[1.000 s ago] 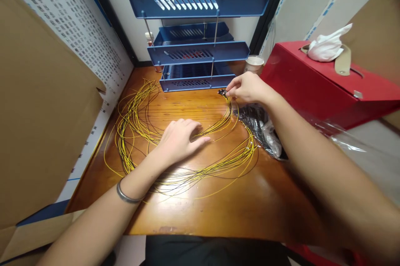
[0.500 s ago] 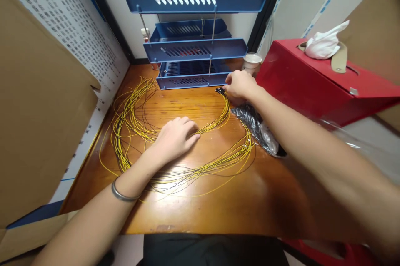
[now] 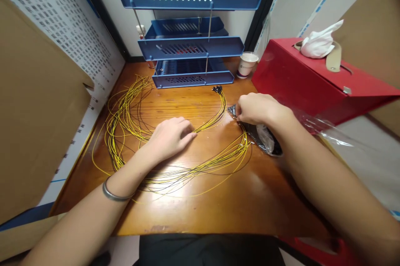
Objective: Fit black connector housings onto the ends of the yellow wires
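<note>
Head view only: left hand [image 3: 170,137] lies flat on the yellow wire bundle [image 3: 131,120], fingers loose and stretched out, pinning the strands near the middle of the wooden table [image 3: 218,199]. Wires loop out toward the left edge and back round to the right, black tips [image 3: 217,89] lying free near the blue tray rack [image 3: 190,45] at the back edge. Right hand [image 3: 256,109] is curled, fingertips pinching the black plastic bag [image 3: 261,135] by the right edge, beside the red box [image 3: 312,78].
</note>
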The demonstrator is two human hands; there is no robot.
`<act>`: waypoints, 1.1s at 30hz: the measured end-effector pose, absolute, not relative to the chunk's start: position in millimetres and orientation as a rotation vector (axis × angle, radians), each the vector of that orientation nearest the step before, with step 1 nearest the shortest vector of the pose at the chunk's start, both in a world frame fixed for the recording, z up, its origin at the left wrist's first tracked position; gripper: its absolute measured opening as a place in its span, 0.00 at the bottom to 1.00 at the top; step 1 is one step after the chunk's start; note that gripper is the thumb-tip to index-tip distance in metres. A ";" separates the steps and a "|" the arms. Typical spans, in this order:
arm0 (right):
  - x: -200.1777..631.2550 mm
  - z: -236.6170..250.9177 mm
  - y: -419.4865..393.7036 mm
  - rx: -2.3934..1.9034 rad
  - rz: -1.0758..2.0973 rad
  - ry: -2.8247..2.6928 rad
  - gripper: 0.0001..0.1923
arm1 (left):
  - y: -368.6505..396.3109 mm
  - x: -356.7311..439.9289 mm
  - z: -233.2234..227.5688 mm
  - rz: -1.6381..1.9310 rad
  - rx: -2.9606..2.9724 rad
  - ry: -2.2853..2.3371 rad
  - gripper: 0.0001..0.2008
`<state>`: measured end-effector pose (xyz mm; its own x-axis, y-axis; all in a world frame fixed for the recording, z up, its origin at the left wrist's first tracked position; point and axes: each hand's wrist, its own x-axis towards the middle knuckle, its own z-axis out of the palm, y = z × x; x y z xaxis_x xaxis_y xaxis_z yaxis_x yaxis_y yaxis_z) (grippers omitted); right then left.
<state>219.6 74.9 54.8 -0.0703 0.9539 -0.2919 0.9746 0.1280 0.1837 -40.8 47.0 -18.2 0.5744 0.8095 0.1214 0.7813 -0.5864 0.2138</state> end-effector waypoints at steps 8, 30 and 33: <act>221.5 45.5 80.1 1.870 -0.049 2.112 0.16 | 47.0 -43.3 -12.7 0.312 2.653 1.309 0.11; 221.2 37.3 83.4 1.796 -0.108 2.224 0.12 | 50.3 -45.8 -15.1 0.345 2.634 1.268 0.09; 222.0 39.0 83.1 1.775 -0.142 2.255 0.11 | 49.9 -45.5 -15.3 0.348 2.627 1.266 0.09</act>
<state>222.0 83.1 39.0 -0.2145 0.9393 -0.2678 0.9654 0.2455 0.0877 -45.5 49.9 -15.3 0.6046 0.7872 0.1220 0.7390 -0.6114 0.2828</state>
